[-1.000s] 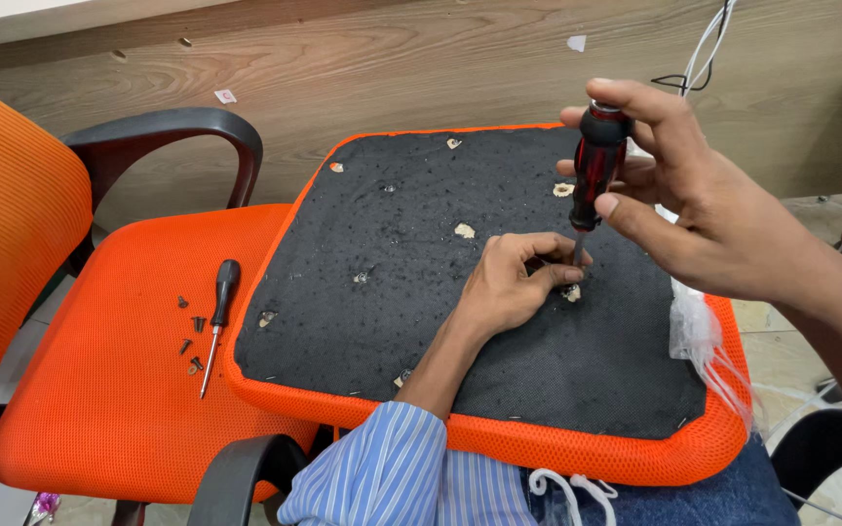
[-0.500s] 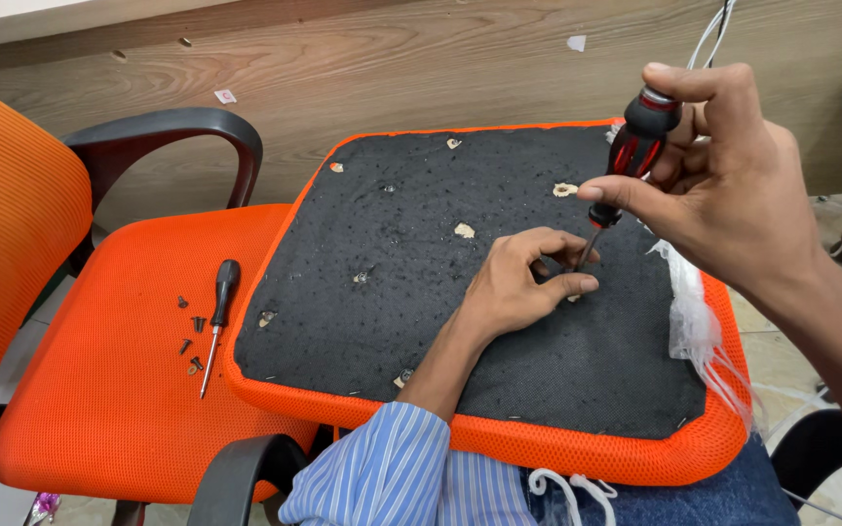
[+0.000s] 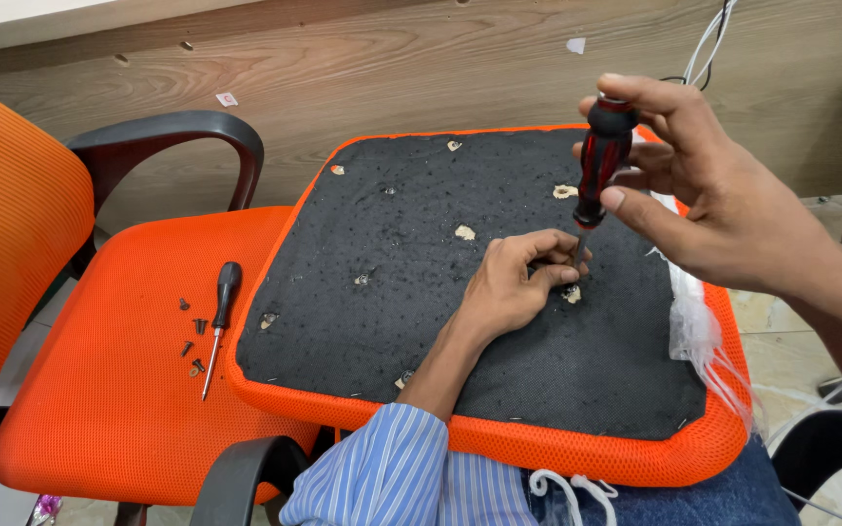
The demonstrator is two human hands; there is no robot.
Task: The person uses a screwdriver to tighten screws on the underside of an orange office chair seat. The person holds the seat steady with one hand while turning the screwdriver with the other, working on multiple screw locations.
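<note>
An upturned orange seat cushion (image 3: pixel 577 453) with a black fabric underside lies across my lap. My right hand (image 3: pixel 723 200) grips a red and black screwdriver (image 3: pixel 601 161), held almost upright over the cushion. Its tip meets the fabric beside my left hand (image 3: pixel 514 282). My left hand rests on the black underside with fingers curled around the screwdriver's shaft near the tip. Small pale torn patches (image 3: pixel 465 232) dot the black fabric.
An orange mesh office chair (image 3: pixel 109 390) with black armrests (image 3: pixel 172 131) stands at the left. A small black screwdriver (image 3: pixel 220 317) and several dark screws (image 3: pixel 192 341) lie on its seat. Clear plastic wrap (image 3: pixel 699 336) hangs off the cushion's right edge. A wooden panel is behind.
My right hand tilted the screwdriver out to the right, then brought it back nearly upright over the same spot. My left hand stayed curled at the tip.
</note>
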